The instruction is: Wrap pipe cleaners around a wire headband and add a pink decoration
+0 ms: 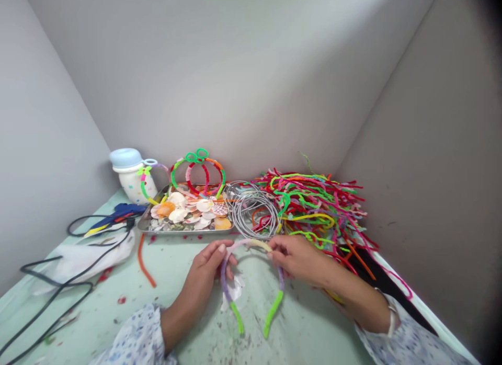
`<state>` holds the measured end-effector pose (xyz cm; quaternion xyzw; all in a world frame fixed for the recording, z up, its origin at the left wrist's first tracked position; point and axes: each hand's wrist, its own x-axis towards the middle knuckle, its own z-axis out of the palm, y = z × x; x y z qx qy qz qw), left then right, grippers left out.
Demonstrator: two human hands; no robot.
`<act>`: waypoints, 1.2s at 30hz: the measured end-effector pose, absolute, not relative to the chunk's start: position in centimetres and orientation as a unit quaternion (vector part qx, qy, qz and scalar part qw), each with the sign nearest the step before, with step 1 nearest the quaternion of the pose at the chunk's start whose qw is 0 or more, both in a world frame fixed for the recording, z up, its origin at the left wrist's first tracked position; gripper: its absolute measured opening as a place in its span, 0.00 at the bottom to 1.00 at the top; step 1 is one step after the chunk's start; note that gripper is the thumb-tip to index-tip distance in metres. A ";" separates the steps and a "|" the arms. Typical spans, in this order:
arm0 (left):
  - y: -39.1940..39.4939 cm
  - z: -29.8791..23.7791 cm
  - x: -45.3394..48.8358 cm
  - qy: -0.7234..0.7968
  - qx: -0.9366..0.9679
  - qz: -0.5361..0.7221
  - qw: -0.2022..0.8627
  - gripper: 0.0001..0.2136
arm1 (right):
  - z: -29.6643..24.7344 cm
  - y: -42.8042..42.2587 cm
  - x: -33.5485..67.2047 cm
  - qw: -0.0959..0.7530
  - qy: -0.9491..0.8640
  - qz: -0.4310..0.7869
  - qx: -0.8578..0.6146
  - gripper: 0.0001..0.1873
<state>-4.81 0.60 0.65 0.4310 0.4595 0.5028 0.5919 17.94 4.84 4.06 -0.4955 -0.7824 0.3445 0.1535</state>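
Observation:
Between my hands is a headband (240,243) wrapped in fuzzy pipe cleaner, its arch away from me and its two ends toward me. Its bands run from green at the tips through purple and pink to pale yellow near the top right. My left hand (212,265) grips the upper left of the arch between thumb and fingers. My right hand (296,258) pinches the upper right, at the pale yellow part. A small white scrap (234,291) lies on the table beneath the headband's left side.
Behind my hands stands a metal tray (188,231) of seashells, with finished-looking headbands (198,174) resting on it. Coiled grey wire hoops (257,213) and a heap of pipe cleaners (325,205) lie to the right. At left are a white jar (135,179), a black cable (58,289) and scissors-like blue-handled pliers (117,216).

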 end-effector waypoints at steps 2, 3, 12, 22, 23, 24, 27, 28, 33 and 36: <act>0.5 0.7 -4.8 0.472 0.430 0.496 0.589 0.15 | 4.5 5.0 18.4 0.142 -0.779 0.354 -0.498 0.07; 0.5 0.7 -4.8 0.478 0.431 0.493 0.586 0.15 | 4.8 5.1 18.5 0.136 -0.777 0.357 -0.499 0.07; 0.8 0.8 -4.7 0.501 0.465 0.465 0.563 0.13 | 5.2 4.6 18.2 0.092 -0.802 0.315 -0.499 0.09; 0.8 0.5 -4.3 0.523 0.540 0.429 0.500 0.13 | 6.0 2.7 16.8 0.069 -0.830 0.247 -0.495 0.07; 0.8 0.4 -4.3 0.523 0.545 0.425 0.499 0.13 | 6.1 2.6 16.7 0.066 -0.832 0.243 -0.494 0.07; 0.8 0.4 -4.2 0.523 0.547 0.422 0.499 0.13 | 6.1 2.5 16.8 0.063 -0.834 0.240 -0.493 0.07; 0.7 0.5 -4.3 0.524 0.551 0.414 0.500 0.13 | 6.2 2.6 16.9 0.051 -0.838 0.239 -0.488 0.07; 0.7 0.6 -4.3 0.524 0.554 0.411 0.500 0.13 | 6.3 2.6 17.0 0.046 -0.839 0.239 -0.487 0.07; 0.5 0.9 -4.3 0.534 0.539 0.419 0.499 0.13 | 6.4 2.1 16.9 0.023 -0.848 0.221 -0.481 0.09; 0.5 1.0 -4.2 0.538 0.529 0.424 0.501 0.15 | 6.4 1.7 16.8 0.007 -0.854 0.209 -0.476 0.10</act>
